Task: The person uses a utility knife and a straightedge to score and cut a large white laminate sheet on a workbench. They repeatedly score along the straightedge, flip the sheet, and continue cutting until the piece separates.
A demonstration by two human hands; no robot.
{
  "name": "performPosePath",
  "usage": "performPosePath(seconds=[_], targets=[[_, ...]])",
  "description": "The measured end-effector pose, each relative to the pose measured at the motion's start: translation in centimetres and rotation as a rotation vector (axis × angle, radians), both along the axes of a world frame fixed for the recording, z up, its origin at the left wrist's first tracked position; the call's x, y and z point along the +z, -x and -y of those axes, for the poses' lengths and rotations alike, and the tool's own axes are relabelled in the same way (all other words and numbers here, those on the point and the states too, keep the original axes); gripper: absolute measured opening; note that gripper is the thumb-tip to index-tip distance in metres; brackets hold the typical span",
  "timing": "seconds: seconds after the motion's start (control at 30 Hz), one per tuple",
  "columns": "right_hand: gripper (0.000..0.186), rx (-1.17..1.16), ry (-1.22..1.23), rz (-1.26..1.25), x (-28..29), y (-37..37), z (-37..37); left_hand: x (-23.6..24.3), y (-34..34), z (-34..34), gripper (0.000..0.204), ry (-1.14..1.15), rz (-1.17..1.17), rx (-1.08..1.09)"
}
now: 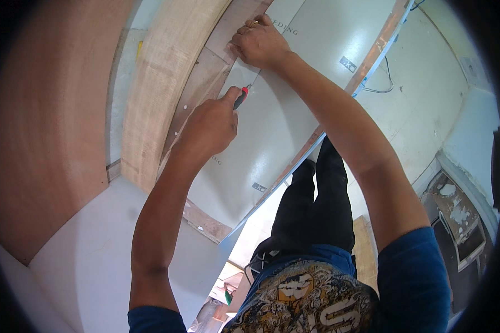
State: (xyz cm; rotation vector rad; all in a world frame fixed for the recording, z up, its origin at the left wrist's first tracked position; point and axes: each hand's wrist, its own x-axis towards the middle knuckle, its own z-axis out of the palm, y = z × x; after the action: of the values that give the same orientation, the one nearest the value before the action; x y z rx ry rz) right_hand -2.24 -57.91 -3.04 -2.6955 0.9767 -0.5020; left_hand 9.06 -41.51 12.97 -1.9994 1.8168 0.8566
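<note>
A utility knife (241,97) with a red and black handle is gripped in my left hand (210,125), its thumb along the handle. The knife's tip meets a thin line running across a glossy grey laminate sheet (294,100), which has dark print on it. Farther up the sheet, my right hand (261,44) has its fingers curled at the left edge of the narrow strip beside that line. A ring shows on one finger. The fingertips are partly hidden, but they appear closed on the sheet's edge. The sheet lies on a brown wooden board (197,83).
A thick pale wooden beam (161,83) runs along the left of the sheet, with a large brown panel (50,122) beyond. A dark cable (388,77) lies on the pale floor (422,72) at right. At lower right stands a worn wooden cabinet-like piece (458,216).
</note>
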Motion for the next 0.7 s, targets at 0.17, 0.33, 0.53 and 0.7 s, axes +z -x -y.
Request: performPosePath(seconds=[0.17, 0.33, 0.53, 0.7], targets=[[0.036, 0.019, 0.094, 0.119, -1.6, 0.3, 0.7, -1.7, 0.5, -2.7, 0.047, 0.013, 0.064, -0.045], [0.040, 0.074, 0.014, 0.182, -0.1, 0.7, 1.1, -1.3, -0.1, -5.2, 0.052, -0.078, 0.097, 0.003], [0.035, -0.018, 0.019, 0.166, -0.5, 0.6, 0.5, -0.1, -1.2, -4.5, 0.044, -0.021, 0.037, -0.029], [0.035, 0.020, -0.013, 0.040, 0.1, -1.2, -3.0, 1.1, -0.3, -1.1, 0.037, -0.118, 0.072, -0.029]])
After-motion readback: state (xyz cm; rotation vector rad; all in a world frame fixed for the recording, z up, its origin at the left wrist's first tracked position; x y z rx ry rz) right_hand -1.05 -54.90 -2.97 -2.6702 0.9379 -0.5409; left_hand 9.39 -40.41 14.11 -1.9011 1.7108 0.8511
